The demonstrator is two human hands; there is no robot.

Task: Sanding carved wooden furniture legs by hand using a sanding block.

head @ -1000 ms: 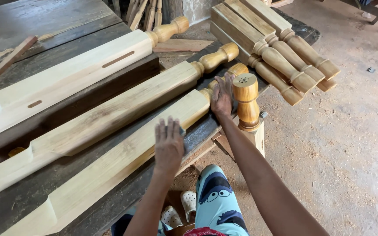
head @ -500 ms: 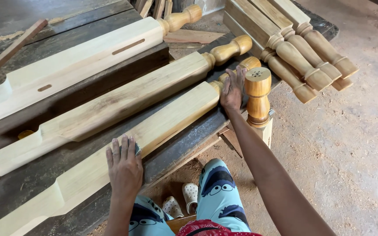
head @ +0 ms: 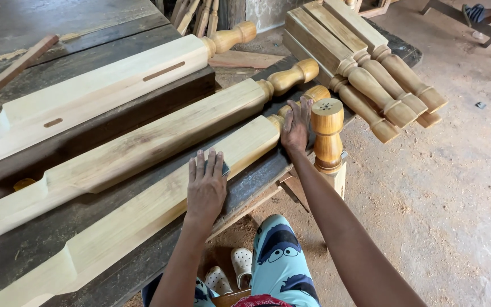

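Since the earlier frame, left hand point(head: 206, 185) has moved forward along the near post point(head: 160, 199) toward its turned end. It lies flat, fingers spread, pressing a small dark pad point(head: 224, 167), barely visible beneath, against the post. Right hand point(head: 295, 126) rests open on the post's turned end, beside an upright knob point(head: 327, 133). Post lies lengthwise on the dark worktop point(head: 257, 176), parallel to two more posts point(head: 143, 142)

Sawdust-strewn dirt floor point(head: 456, 187), dark plank workbench point(head: 58, 23), rough wall point(head: 268, 11), daylight
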